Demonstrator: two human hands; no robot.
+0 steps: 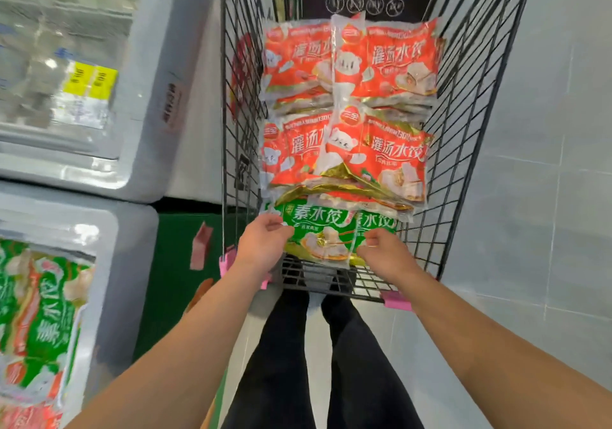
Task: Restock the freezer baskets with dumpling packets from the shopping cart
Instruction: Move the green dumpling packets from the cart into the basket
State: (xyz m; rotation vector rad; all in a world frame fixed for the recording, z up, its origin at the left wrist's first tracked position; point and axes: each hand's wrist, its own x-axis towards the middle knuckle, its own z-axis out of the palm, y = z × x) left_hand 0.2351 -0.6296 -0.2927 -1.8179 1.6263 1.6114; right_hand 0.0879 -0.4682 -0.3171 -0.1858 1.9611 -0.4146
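A black wire shopping cart [470,104] stands in front of me, stacked with dumpling packets. Several red packets [381,64] fill its far and middle part. At the near end lie green packets, one [318,230] on top. My left hand [261,243] grips that green packet's left edge. My right hand [384,253] pinches its right edge, fingers curled. A second green packet [377,221] lies partly under it to the right. On the left, a chest freezer [109,230] holds green and red dumpling packets [36,312] behind its glass lid.
A second chest freezer [155,81] stands farther back on the left, with yellow price tags [89,79] under its glass. The cart has pink handle ends [397,302]. My legs in black trousers stand below the cart. Grey floor tiles spread to the right.
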